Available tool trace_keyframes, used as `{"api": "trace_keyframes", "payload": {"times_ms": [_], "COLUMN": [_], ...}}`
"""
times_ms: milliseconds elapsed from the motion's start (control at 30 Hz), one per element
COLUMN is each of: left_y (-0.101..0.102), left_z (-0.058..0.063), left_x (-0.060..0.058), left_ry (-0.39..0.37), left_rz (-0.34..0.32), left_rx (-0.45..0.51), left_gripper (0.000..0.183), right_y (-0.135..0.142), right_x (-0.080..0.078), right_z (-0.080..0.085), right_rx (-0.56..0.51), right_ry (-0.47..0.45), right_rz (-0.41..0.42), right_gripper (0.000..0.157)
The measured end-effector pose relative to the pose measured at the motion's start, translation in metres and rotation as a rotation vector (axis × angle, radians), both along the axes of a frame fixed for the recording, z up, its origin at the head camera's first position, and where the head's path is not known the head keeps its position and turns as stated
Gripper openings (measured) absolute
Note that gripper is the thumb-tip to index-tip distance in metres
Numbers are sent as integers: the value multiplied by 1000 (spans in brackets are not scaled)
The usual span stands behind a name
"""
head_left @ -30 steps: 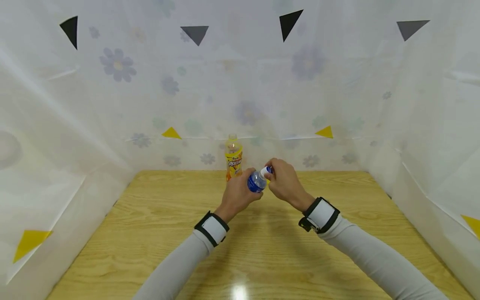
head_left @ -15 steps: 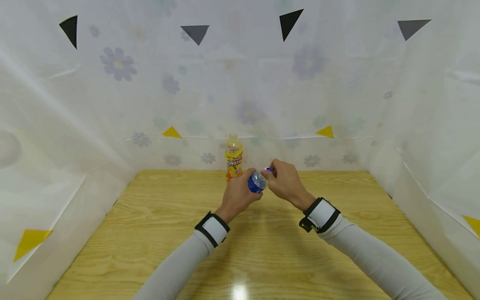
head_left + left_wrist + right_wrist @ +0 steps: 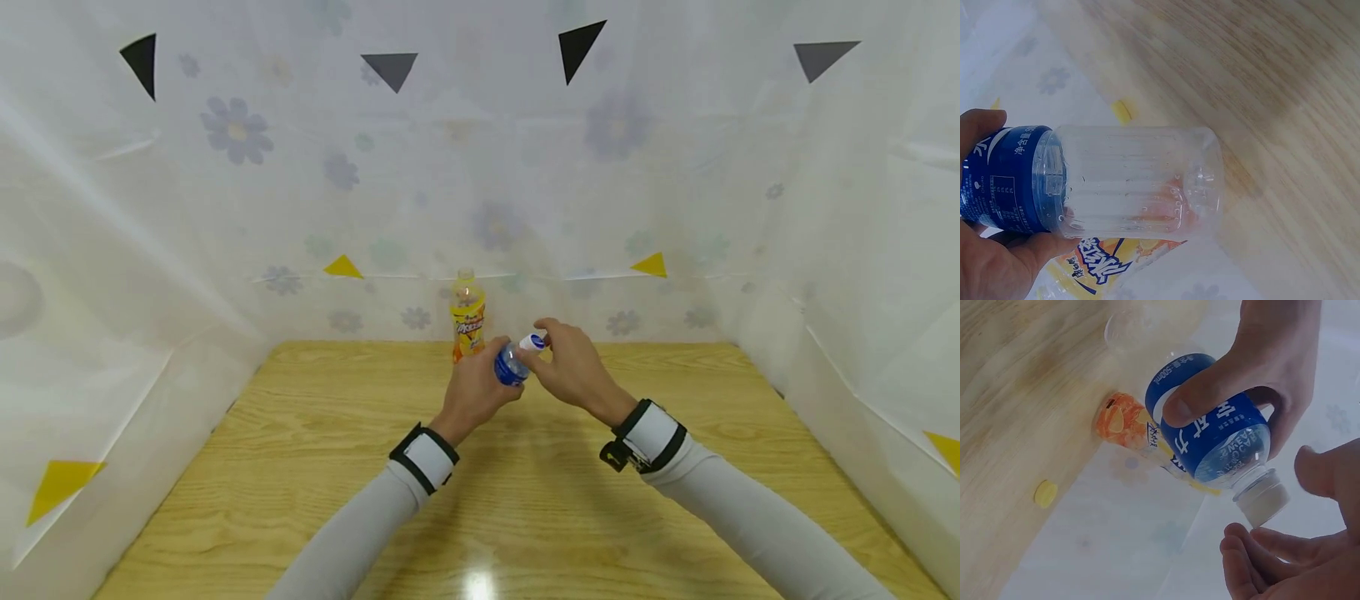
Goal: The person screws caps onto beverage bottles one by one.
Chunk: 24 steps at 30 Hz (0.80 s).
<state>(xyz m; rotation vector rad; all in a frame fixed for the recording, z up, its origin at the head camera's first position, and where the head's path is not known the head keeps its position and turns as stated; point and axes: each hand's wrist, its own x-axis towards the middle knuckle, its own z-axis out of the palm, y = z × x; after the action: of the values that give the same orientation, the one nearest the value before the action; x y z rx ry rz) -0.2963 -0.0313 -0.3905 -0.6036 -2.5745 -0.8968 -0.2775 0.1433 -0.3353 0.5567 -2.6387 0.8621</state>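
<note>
My left hand grips a clear plastic bottle round its blue label, holding it tilted above the table. Droplets cling inside its transparent lower body. A white cap with a blue top sits at the bottle's mouth. Around that cap, my right hand has its thumb and fingers spread apart, the fingertips right by its edge. Behind the left hand stands an uncapped bottle with a yellow and orange label, its base hidden by that hand.
A small yellow cap lies on the wooden table near its far edge. White sheeting with flower prints and stuck-on triangles rises behind the table and along both sides.
The right hand's fingers have loosened from their pinch on the white cap and spread, showing more of the cap. The left hand and the bottle stay nearly in place.
</note>
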Motion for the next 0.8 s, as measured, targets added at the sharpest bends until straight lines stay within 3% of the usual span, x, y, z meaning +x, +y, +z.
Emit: {"api": "trace_keyframes", "payload": {"times_ms": [67,200,400,800], "left_y": [0,-1,0,1], "left_z": [1,2,2,2], "left_x": [0,-1,-3,-2], "left_ry": [0,12,19,0], "left_rz": [4,2,-3,-6], "left_rx": [0,5,8,-4], "left_gripper": [71,70,68,69], "right_y": [0,-1,-1,0], "right_x": [2,3,1,0], "right_z": [3,4,1,-3], "right_rx": [19,47,43,23], "right_ry": [16,52,79,82], "right_rz": [27,65,56,42], "right_gripper": [51,40,29,28]}}
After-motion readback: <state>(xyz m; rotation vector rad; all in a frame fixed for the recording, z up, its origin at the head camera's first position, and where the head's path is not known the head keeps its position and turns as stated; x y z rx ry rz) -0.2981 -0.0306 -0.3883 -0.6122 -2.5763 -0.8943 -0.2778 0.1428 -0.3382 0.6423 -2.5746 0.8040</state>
